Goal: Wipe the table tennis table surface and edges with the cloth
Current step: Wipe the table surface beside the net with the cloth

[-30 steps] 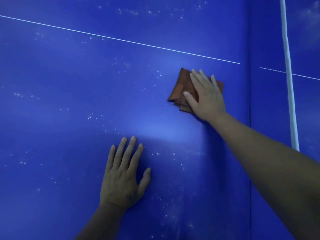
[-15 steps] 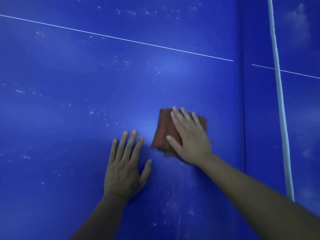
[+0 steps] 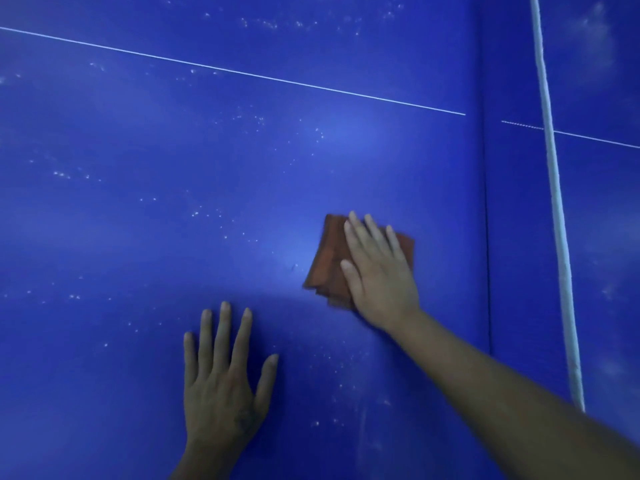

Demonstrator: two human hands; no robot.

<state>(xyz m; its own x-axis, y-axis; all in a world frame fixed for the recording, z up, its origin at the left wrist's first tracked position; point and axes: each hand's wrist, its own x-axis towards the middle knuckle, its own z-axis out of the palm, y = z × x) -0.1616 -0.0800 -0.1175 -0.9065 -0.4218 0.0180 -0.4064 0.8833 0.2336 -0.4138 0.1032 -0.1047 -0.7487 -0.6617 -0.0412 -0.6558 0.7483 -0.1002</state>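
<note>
The blue table tennis table (image 3: 173, 202) fills the head view, with white specks of dust scattered over it. A folded rust-brown cloth (image 3: 325, 265) lies flat on the surface right of centre. My right hand (image 3: 379, 271) presses on the cloth with straight fingers, covering its right half. My left hand (image 3: 221, 386) rests flat on the bare table, fingers spread, nearer to me and to the left of the cloth.
A thin white centre line (image 3: 242, 73) crosses the table at the far side. The net's white top band (image 3: 554, 209) runs along the right, with a dark seam (image 3: 486, 237) just left of it. Dust streaks lie near my right forearm.
My right hand drew the cloth toward me and slightly left across the table, then stayed about in place for the last half second. My left hand slid back toward me.
</note>
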